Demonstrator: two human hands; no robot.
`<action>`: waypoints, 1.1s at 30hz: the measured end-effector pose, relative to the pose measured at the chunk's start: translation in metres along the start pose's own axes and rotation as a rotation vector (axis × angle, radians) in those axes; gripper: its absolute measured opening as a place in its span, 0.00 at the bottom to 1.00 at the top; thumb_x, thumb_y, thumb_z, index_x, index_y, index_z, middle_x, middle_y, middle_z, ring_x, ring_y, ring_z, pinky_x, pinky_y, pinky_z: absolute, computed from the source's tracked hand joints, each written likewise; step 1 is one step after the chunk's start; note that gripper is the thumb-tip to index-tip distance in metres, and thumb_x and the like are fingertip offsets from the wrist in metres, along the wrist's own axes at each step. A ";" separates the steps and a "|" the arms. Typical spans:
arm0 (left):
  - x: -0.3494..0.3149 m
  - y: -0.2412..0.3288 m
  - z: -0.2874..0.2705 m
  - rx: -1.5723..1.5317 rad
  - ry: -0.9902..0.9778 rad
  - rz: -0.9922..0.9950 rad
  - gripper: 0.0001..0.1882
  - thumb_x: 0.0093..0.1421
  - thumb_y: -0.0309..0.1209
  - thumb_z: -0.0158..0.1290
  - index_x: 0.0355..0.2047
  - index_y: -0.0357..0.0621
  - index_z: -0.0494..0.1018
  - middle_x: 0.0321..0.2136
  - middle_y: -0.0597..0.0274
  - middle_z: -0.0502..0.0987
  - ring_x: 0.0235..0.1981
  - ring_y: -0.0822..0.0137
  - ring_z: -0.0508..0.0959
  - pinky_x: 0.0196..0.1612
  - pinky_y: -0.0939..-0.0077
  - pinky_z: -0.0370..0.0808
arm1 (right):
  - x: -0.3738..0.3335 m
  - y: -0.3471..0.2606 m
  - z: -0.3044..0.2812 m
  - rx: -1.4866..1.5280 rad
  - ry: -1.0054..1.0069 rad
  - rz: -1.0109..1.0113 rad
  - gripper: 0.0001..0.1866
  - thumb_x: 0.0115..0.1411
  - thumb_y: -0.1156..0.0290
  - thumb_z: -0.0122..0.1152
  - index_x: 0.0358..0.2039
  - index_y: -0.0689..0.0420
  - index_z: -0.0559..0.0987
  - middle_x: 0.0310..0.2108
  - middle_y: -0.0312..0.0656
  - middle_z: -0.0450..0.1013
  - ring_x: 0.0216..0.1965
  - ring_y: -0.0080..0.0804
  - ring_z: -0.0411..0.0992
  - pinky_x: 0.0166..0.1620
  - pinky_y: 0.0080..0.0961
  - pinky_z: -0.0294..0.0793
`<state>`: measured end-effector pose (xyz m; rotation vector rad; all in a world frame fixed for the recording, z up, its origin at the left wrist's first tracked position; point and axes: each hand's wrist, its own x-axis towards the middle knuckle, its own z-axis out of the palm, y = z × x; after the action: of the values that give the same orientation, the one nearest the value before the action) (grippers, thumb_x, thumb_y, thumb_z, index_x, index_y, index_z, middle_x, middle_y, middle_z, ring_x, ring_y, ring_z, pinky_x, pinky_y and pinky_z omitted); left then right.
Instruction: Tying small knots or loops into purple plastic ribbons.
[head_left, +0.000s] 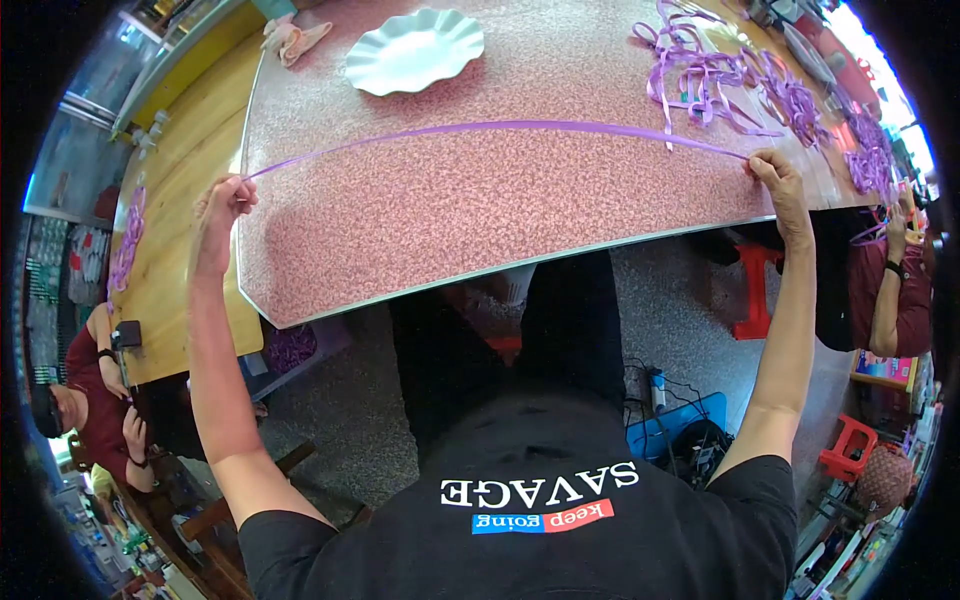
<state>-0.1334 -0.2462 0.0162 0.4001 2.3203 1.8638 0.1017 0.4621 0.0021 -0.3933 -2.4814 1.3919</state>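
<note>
A long purple ribbon (500,127) stretches taut from side to side above the pink speckled table mat (450,200). My left hand (228,205) pinches one end near the mat's left edge. At the right, my right hand (780,185) pinches the other end between thumb and fingers, over the mat's right front edge. Beyond the ribbon stands a white plate (415,52) with a wavy rim. A loose heap of purple ribbons (700,70) lies at the far right, its nearest strands close to the stretched ribbon.
A crumpled cloth-like thing (293,42) lies at the far left. More ribbons (128,240) rest on the wooden table (180,190). Co-workers sit at the left (100,400) and right (890,290). Below are red stools (752,290), cables and a blue box (680,425).
</note>
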 end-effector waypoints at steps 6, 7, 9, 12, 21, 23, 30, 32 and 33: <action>0.016 -0.017 0.020 -0.290 0.203 -0.063 0.13 0.65 0.37 0.52 0.34 0.37 0.76 0.37 0.55 0.80 0.38 0.65 0.80 0.41 0.74 0.76 | -0.008 -0.011 0.023 0.437 0.078 0.064 0.07 0.63 0.66 0.60 0.38 0.55 0.79 0.32 0.32 0.76 0.32 0.19 0.73 0.41 0.20 0.72; 0.019 -0.016 0.025 -0.396 0.251 -0.067 0.14 0.65 0.37 0.52 0.37 0.36 0.76 0.40 0.52 0.80 0.41 0.62 0.80 0.45 0.73 0.77 | -0.011 -0.015 0.028 0.529 0.093 0.086 0.07 0.63 0.67 0.60 0.38 0.54 0.79 0.31 0.33 0.76 0.32 0.20 0.73 0.40 0.21 0.74; 0.027 -0.021 0.026 -0.618 0.271 -0.096 0.14 0.66 0.36 0.50 0.37 0.35 0.75 0.40 0.51 0.80 0.44 0.58 0.80 0.49 0.68 0.77 | -0.016 -0.019 0.033 0.622 0.108 0.106 0.06 0.63 0.67 0.61 0.38 0.54 0.79 0.30 0.33 0.76 0.31 0.21 0.74 0.38 0.23 0.75; 0.037 -0.032 0.026 -0.986 0.250 -0.138 0.13 0.68 0.33 0.46 0.37 0.34 0.74 0.41 0.48 0.79 0.47 0.53 0.78 0.54 0.59 0.76 | -0.023 -0.023 0.037 0.725 0.109 0.163 0.05 0.62 0.68 0.61 0.37 0.53 0.79 0.29 0.32 0.76 0.30 0.20 0.73 0.39 0.23 0.75; 0.054 -0.056 0.012 -1.458 0.039 -0.160 0.16 0.69 0.31 0.41 0.38 0.28 0.73 0.40 0.42 0.79 0.51 0.47 0.76 0.54 0.51 0.75 | -0.035 -0.033 0.046 0.767 0.135 0.179 0.07 0.62 0.66 0.62 0.38 0.53 0.79 0.29 0.30 0.75 0.29 0.19 0.72 0.37 0.24 0.74; 0.052 -0.053 0.019 -1.505 -0.069 -0.179 0.20 0.70 0.31 0.38 0.44 0.21 0.70 0.42 0.37 0.77 0.52 0.44 0.74 0.56 0.51 0.73 | -0.035 -0.031 0.049 0.705 0.133 0.179 0.08 0.62 0.65 0.62 0.39 0.54 0.79 0.29 0.30 0.74 0.30 0.20 0.71 0.36 0.22 0.73; 0.036 -0.002 0.097 -1.354 0.333 -0.328 0.25 0.56 0.16 0.38 0.55 0.15 0.55 0.54 0.31 0.64 0.60 0.40 0.64 0.66 0.50 0.63 | -0.043 -0.021 0.032 0.696 0.102 0.124 0.10 0.63 0.68 0.60 0.44 0.55 0.79 0.36 0.34 0.76 0.36 0.22 0.73 0.41 0.24 0.76; 0.033 -0.004 0.099 -1.359 0.340 -0.304 0.25 0.52 0.12 0.39 0.53 0.17 0.58 0.53 0.33 0.64 0.60 0.40 0.64 0.66 0.51 0.63 | -0.042 -0.012 0.027 0.714 0.132 0.121 0.11 0.63 0.68 0.60 0.45 0.55 0.78 0.39 0.36 0.77 0.38 0.23 0.74 0.42 0.24 0.75; 0.034 -0.009 0.100 -1.296 0.293 -0.241 0.25 0.51 0.11 0.39 0.52 0.19 0.59 0.53 0.33 0.65 0.59 0.40 0.65 0.66 0.51 0.63 | -0.042 -0.013 0.026 0.713 0.135 0.122 0.11 0.63 0.68 0.60 0.45 0.55 0.78 0.39 0.36 0.77 0.38 0.23 0.74 0.42 0.24 0.75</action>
<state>-0.1400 -0.1443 -0.0132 -0.3190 0.7533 2.8289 0.1294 0.4197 -0.0037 -0.4546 -1.7176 2.0838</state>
